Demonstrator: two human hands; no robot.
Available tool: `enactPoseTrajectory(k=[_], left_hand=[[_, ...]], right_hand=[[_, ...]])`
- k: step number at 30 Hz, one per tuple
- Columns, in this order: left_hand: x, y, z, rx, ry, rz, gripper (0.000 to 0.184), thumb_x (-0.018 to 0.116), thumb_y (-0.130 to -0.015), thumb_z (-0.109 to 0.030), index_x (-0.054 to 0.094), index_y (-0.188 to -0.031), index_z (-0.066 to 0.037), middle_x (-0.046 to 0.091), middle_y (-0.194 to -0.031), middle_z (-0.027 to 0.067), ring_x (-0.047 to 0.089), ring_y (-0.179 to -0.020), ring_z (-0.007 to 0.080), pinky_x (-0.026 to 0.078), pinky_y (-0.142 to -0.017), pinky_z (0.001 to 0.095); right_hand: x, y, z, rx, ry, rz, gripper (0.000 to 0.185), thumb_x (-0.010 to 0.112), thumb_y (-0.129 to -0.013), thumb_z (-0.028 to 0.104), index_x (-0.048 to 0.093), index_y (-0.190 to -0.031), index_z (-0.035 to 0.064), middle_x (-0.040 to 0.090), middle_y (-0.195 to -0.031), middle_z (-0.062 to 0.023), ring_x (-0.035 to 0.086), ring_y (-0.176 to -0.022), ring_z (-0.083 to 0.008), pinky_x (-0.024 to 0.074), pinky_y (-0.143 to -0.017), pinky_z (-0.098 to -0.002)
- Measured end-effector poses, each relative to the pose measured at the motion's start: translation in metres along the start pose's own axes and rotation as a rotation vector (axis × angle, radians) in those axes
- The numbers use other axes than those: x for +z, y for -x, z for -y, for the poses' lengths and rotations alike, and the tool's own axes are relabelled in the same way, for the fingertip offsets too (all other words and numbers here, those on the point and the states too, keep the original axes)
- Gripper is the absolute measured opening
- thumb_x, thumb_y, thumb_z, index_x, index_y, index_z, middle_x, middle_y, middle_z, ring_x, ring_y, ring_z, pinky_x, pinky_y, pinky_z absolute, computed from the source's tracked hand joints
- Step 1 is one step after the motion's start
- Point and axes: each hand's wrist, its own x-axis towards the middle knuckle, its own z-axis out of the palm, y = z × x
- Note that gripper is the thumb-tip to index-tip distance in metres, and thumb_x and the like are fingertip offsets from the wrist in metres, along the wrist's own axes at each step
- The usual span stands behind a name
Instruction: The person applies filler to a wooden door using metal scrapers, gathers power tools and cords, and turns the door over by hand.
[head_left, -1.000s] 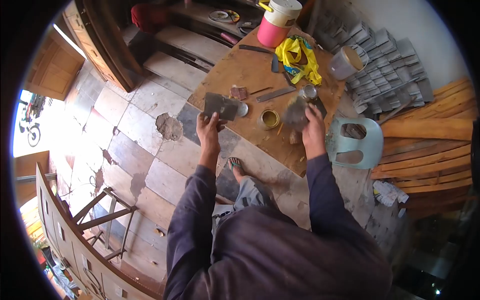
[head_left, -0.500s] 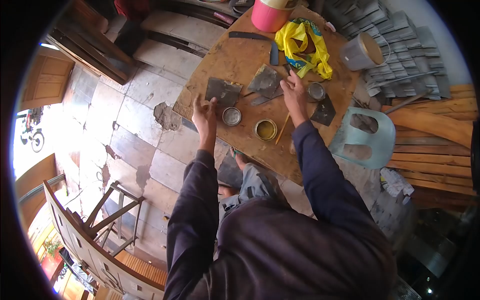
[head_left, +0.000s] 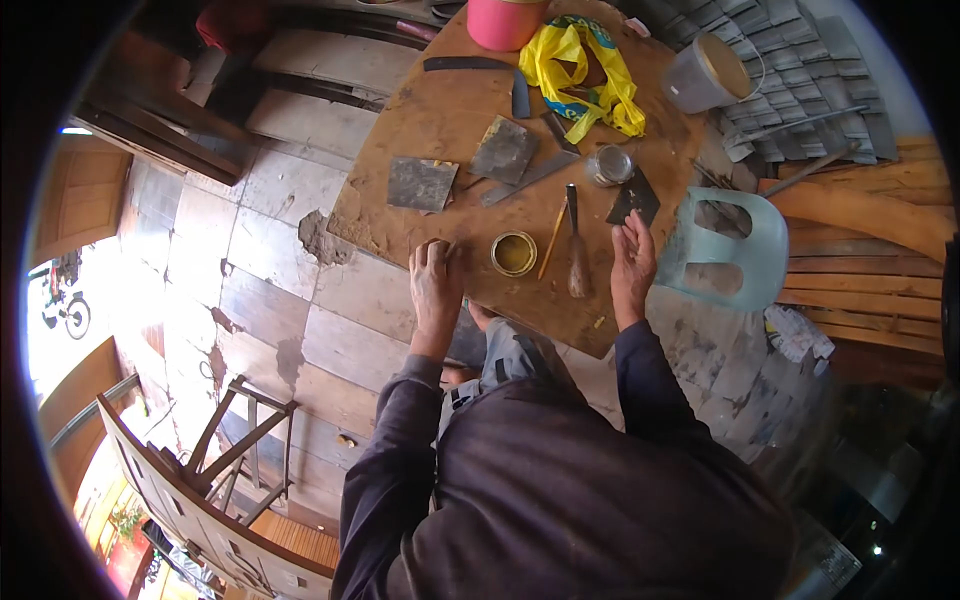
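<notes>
My left hand (head_left: pixel 436 285) is at the table's near left edge, fingers curled down round something hidden under them. My right hand (head_left: pixel 632 268) is held palm inward, empty, fingers stretched, just below a dark plate (head_left: pixel 640 195). Between the hands stand an open can with yellowish contents (head_left: pixel 514 254), a yellow pencil (head_left: pixel 551 241) and a brush (head_left: pixel 577 245), the last two lying flat. Two dark square plates (head_left: pixel 422 184) (head_left: pixel 503 150) lie farther back, beside a metal strip (head_left: pixel 532 180). A small jar (head_left: pixel 610 165) stands at the right plate's upper edge.
The wooden table (head_left: pixel 390 130) also holds a yellow bag (head_left: pixel 620 95), a pink jug (head_left: pixel 503 22) and dark flat pieces (head_left: pixel 465 63). Right of it are a lidded bucket (head_left: pixel 706 75), a pale chair (head_left: pixel 765 250) and stacked planks (head_left: pixel 870 270). A metal-framed piece (head_left: pixel 235 440) stands lower left.
Both plates now lie released on the table. My hands have drawn back toward the near edge, the right one also rightward. The small can near my left hand is no longer visible; the brush shows fully.
</notes>
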Motion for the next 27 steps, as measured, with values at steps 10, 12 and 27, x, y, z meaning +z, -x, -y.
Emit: enactPoseTrajectory(k=[10, 12, 27], left_hand=[[0.001, 0.015, -0.086, 0.347, -0.077, 0.106, 0.052, 0.056, -0.097, -0.011, 0.048, -0.148, 0.0, 0.047, -0.152, 0.0252, 0.049, -0.136, 0.0443, 0.043, -0.112, 0.0488], [0.004, 0.016, -0.084, 0.357, -0.113, 0.114, 0.052, 0.062, -0.098, -0.021, 0.051, -0.146, -0.002, 0.046, -0.155, 0.0219, 0.048, -0.139, 0.0427, 0.041, -0.113, 0.0492], [0.019, 0.031, -0.056, 0.409, -0.06, 0.052, 0.076, 0.075, -0.083, -0.049, 0.058, -0.142, -0.004, 0.042, -0.156, 0.0203, 0.028, -0.151, 0.0414, 0.02, -0.123, 0.0607]], right_hand=[[-0.016, 0.013, -0.029, -0.012, 0.103, 0.003, 0.046, 0.071, -0.1, 0.024, 0.06, -0.141, 0.0051, 0.065, -0.132, -0.0157, 0.065, -0.117, -0.0235, 0.0522, -0.096, -0.0346], [-0.016, 0.016, -0.026, 0.023, 0.06, -0.002, 0.047, 0.071, -0.1, 0.024, 0.059, -0.141, 0.0065, 0.065, -0.132, -0.0153, 0.065, -0.117, -0.0231, 0.0525, -0.095, -0.0344], [0.021, 0.029, 0.006, -0.253, 0.393, 0.319, 0.057, 0.065, -0.103, 0.032, 0.05, -0.149, 0.0011, 0.059, -0.142, -0.0195, 0.057, -0.132, -0.0319, 0.0468, -0.107, -0.0393]])
